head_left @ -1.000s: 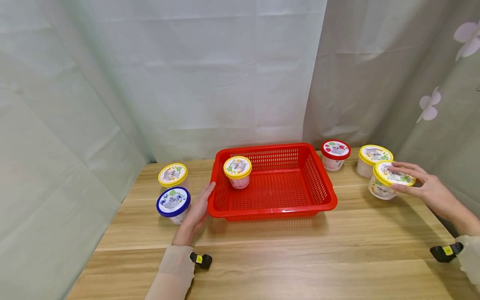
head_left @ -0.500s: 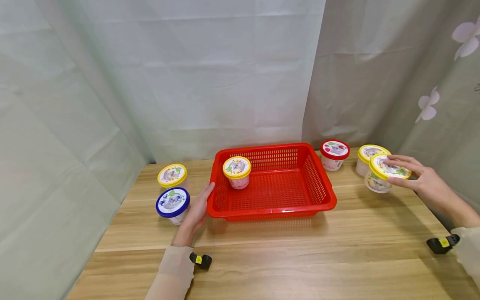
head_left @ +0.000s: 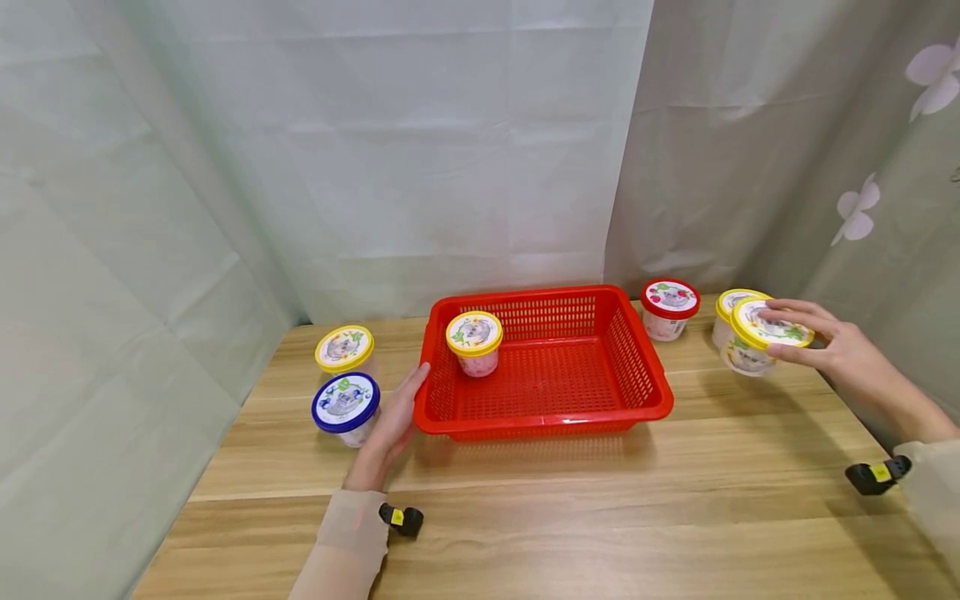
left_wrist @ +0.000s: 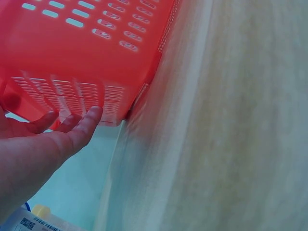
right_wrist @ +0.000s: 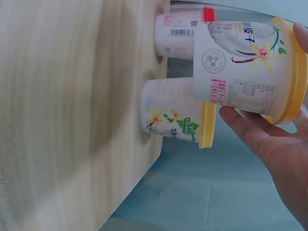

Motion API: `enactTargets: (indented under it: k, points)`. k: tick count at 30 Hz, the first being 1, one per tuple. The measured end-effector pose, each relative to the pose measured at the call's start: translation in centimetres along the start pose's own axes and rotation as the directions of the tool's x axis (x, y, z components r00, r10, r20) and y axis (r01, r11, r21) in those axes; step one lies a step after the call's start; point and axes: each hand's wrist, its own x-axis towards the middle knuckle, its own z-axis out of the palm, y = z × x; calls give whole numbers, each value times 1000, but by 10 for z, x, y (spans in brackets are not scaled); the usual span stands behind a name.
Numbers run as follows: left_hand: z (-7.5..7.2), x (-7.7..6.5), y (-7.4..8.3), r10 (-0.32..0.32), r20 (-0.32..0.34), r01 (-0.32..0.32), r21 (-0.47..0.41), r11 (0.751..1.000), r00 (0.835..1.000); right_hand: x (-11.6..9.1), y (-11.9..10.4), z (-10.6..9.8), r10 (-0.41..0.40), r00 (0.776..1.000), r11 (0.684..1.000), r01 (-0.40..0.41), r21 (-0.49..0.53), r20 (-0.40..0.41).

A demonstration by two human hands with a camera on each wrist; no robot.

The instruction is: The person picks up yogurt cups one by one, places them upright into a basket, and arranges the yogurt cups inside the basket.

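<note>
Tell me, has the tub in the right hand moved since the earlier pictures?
Yes: in the head view the held tub has shifted left and up the picture, nearer the red-lidded tub, which has stayed put.

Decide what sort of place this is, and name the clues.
Probably a staged tabletop recording corner: pale sheeting screens the back and sides, a wood-grain table bears a red basket, and small black devices sit at both cuffs.
</note>
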Motion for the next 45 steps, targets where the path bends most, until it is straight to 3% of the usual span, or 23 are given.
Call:
enactTargets:
  k: [14, 36, 45]
  points:
    - [0, 1, 0, -3, 3, 3, 5, 1000, 1000, 15, -15, -1, 10, 999, 1000, -10, -3, 36]
    - [0, 0, 1, 3, 21, -3, 8, 1000, 1000, 34, -45, 7, -58, 997, 998, 57, 28, 59]
    - [0, -1, 2, -12, -8, 12, 23, 1000, 1000, 39, -52, 8, -61, 996, 998, 58, 39, 71]
